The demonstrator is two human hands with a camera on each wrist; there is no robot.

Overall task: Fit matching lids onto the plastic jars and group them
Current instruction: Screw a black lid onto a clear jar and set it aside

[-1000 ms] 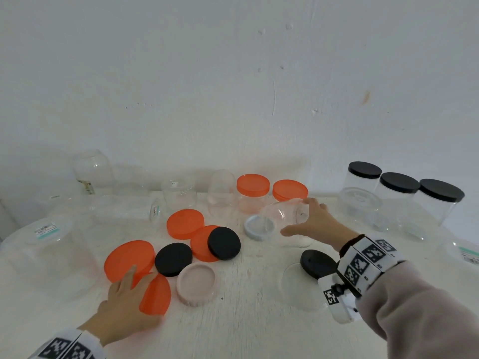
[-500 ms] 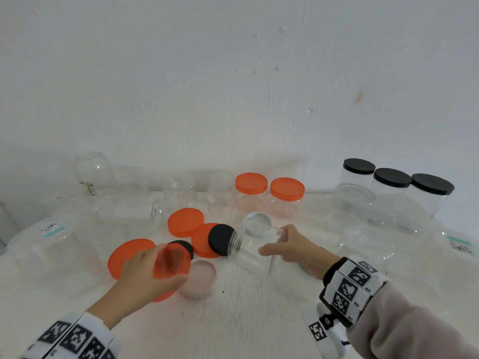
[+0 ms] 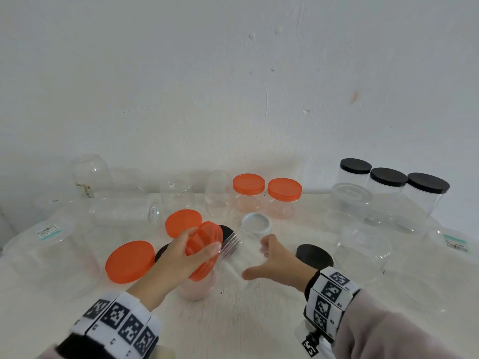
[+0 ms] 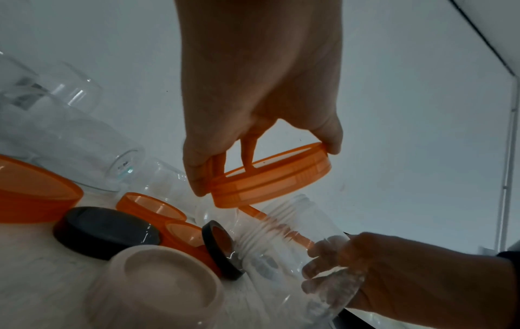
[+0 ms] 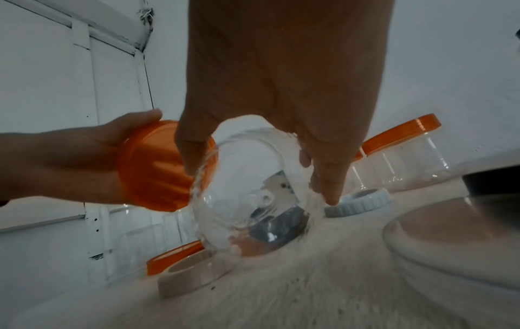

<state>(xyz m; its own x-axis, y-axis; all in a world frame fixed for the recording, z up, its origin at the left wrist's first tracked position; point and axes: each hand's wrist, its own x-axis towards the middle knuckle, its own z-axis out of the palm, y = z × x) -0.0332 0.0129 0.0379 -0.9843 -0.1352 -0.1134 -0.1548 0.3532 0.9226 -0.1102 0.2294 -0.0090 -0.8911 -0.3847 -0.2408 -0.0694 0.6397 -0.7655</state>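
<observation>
My left hand (image 3: 191, 251) grips an orange lid (image 3: 206, 248) by its rim, held on edge just above the table. My right hand (image 3: 269, 257) grips a clear plastic jar (image 3: 242, 251) lying sideways, its threaded mouth turned toward the lid. In the left wrist view the orange lid (image 4: 270, 178) sits a little above the jar's threaded neck (image 4: 270, 224), apart from it. In the right wrist view my fingers wrap the clear jar (image 5: 250, 178) and the orange lid (image 5: 157, 169) sits beside it.
Loose orange lids (image 3: 129, 261), black lids (image 3: 313, 255), a pinkish lid (image 4: 160, 282) and a white lid (image 3: 256, 224) lie around my hands. Two orange-lidded jars (image 3: 267, 195) stand behind, black-lidded jars (image 3: 388, 182) at back right, open clear jars (image 3: 178, 193) at left.
My left hand lifted the orange lid from the table and brought it right. My right hand pulled the clear jar toward me and tipped its mouth to face the lid.
</observation>
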